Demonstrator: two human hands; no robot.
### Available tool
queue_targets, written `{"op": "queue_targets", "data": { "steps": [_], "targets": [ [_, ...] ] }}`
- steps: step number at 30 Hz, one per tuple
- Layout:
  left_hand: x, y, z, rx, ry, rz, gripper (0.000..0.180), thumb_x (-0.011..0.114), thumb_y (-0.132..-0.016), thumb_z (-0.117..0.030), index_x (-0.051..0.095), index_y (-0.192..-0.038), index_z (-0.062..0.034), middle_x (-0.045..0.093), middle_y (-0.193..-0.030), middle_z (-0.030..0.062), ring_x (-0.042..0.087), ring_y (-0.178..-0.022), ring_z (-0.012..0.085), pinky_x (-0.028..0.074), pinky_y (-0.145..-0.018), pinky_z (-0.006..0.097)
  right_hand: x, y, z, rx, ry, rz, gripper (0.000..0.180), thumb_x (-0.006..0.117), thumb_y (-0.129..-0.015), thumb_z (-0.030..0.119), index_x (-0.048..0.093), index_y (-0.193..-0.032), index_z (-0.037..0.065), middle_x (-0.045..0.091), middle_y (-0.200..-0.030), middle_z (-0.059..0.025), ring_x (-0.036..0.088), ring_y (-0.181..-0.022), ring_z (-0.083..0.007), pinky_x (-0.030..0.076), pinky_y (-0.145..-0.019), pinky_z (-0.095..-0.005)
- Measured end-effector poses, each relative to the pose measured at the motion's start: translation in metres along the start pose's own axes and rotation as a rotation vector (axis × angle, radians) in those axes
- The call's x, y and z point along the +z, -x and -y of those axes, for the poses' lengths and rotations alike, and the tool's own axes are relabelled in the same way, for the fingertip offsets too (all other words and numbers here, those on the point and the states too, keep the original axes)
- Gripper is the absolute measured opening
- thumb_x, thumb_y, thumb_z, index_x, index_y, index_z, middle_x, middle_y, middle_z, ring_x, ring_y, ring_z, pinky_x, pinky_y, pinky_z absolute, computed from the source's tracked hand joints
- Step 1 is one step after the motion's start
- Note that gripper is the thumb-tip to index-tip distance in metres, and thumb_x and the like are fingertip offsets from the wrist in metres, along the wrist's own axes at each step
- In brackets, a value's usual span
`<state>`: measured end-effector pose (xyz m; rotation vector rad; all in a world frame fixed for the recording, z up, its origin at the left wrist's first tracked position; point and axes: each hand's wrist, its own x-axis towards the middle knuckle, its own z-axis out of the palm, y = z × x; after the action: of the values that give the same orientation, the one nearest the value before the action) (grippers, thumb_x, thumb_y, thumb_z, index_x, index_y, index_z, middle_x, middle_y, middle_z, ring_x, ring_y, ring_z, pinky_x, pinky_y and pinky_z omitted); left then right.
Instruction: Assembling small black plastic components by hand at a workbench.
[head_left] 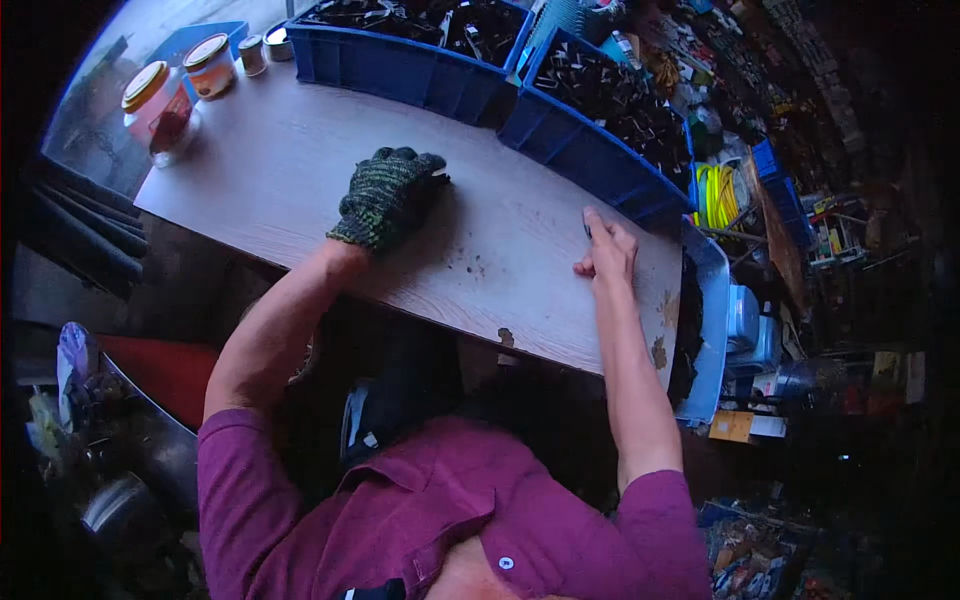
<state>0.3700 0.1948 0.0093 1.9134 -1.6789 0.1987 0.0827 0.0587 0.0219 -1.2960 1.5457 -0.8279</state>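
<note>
My left hand (388,198), in a dark green and black knitted glove, is over the middle of the pale wooden tabletop (290,165). Its fingers are curled in, and a small dark tip shows by the index finger; what they hold is hidden. Further right, my bare right hand (612,250) has its index finger pointing toward the blue crates, with the other fingers bent. A small dark bit shows beside that index finger, too small to name. Dark crumbs (474,266) are scattered on the wood between the hands.
Along the far edge stand two blue crates, one at the back (400,75) and one at the right (600,150), full of small dark parts. Lidded jars (160,110) stand far left. A light blue tub (712,330) adjoins the right edge; yellow hose (716,195) lies beyond.
</note>
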Motion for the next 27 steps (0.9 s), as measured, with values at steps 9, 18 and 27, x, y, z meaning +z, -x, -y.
{"op": "queue_targets", "data": {
  "steps": [9,18,27],
  "targets": [
    [0.029,0.036,-0.099,-0.044,0.533,-0.113,0.040,0.070,-0.082,-0.028,0.065,-0.115,-0.0057,0.068,-0.096,0.0151,0.063,-0.091,0.0334,0.050,-0.079,0.046,0.067,0.073,-0.024,-0.150,-0.403,0.098,0.034,0.074,-0.086,0.036,0.063,-0.085,0.004,0.055,-0.071,0.0001,0.049,-0.063,-0.0099,0.044,-0.062,-0.0274],
    [0.011,0.045,-0.128,-0.099,0.306,0.081,0.024,0.056,-0.086,-0.031,0.062,-0.095,-0.0091,0.067,-0.089,0.0154,0.064,-0.083,0.0349,0.051,-0.072,0.048,0.065,0.078,-0.036,-0.248,-0.307,0.093,0.033,0.071,-0.089,0.034,0.063,-0.083,0.003,0.059,-0.076,0.0013,0.049,-0.070,-0.0074,0.042,-0.067,-0.0247],
    [0.027,0.046,-0.115,-0.116,0.156,0.034,0.018,0.062,-0.082,-0.027,0.061,-0.088,-0.0102,0.065,-0.081,0.0112,0.065,-0.077,0.0319,0.052,-0.064,0.046,0.068,0.089,-0.017,-0.292,-0.219,0.155,0.036,0.072,-0.089,0.035,0.066,-0.084,0.000,0.056,-0.074,0.0028,0.045,-0.068,-0.0063,0.037,-0.061,-0.0239]
  ]
}}
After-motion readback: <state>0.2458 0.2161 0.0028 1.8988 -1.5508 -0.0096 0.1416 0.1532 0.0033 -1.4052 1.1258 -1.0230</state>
